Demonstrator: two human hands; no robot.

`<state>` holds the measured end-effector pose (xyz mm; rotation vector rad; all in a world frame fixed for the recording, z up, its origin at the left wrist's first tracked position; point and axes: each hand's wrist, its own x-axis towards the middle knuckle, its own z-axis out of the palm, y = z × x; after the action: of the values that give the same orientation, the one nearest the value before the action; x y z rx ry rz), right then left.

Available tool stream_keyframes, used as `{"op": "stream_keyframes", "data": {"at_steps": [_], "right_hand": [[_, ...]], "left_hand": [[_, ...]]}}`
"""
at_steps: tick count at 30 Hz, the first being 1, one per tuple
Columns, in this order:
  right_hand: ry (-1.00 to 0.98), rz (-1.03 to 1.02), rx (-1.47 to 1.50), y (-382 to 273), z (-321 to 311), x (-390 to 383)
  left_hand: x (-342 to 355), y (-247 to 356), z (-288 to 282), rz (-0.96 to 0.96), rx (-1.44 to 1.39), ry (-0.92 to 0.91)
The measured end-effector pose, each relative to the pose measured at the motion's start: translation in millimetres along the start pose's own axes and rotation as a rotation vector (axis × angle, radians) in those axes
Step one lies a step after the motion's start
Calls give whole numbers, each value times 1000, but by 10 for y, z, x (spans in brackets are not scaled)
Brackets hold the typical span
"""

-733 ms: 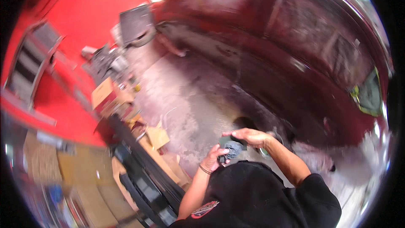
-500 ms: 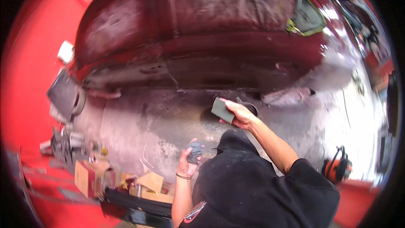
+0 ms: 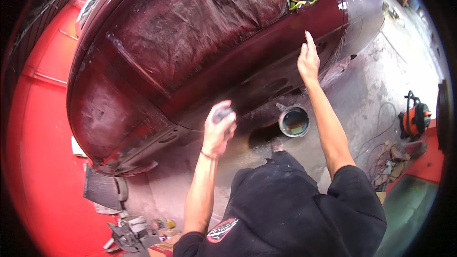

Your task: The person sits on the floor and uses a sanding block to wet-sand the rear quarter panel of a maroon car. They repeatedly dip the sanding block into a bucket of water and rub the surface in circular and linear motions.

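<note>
My left hand (image 3: 219, 131) is raised in front of the car's lower side, fingers closed round a crumpled dark grey wad (image 3: 222, 114), perhaps cloth. Further right, my right hand (image 3: 308, 62) reaches out to the side of the dark red car (image 3: 247, 62), seen edge-on with its fingers stretched out together. No sheet shows in it, though its palm side is hidden. Whether it touches the panel I cannot tell. Below it, a round bucket (image 3: 282, 124) of dark liquid stands on the floor, with a pale yellowish patch inside.
Crinkled masking film (image 3: 176, 43) covers the car's windows, with yellow-green tape (image 3: 297, 4) round one pane. An orange and black vacuum-like machine (image 3: 415, 116) stands at right beside a cable. Dark panels (image 3: 102, 188) and scrap parts lie at lower left by the red wall (image 3: 38, 128).
My view has turned and come nearer the car. The right hand has moved up to its side, and the grey-green sheet it held no longer shows. My left hand has risen with the wad.
</note>
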<state>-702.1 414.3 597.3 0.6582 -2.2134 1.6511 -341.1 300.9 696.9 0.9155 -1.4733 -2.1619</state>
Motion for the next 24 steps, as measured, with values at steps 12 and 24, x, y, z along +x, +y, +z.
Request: {"op": "stream_keyframes", "data": {"at_steps": [12, 24], "right_hand": [[264, 396, -106, 77, 1099, -272], [56, 4, -469, -1013, 1859, -1032]], "left_hand": [[2114, 1137, 1426, 227, 484, -287], [2369, 1214, 669, 399, 499, -451]]}}
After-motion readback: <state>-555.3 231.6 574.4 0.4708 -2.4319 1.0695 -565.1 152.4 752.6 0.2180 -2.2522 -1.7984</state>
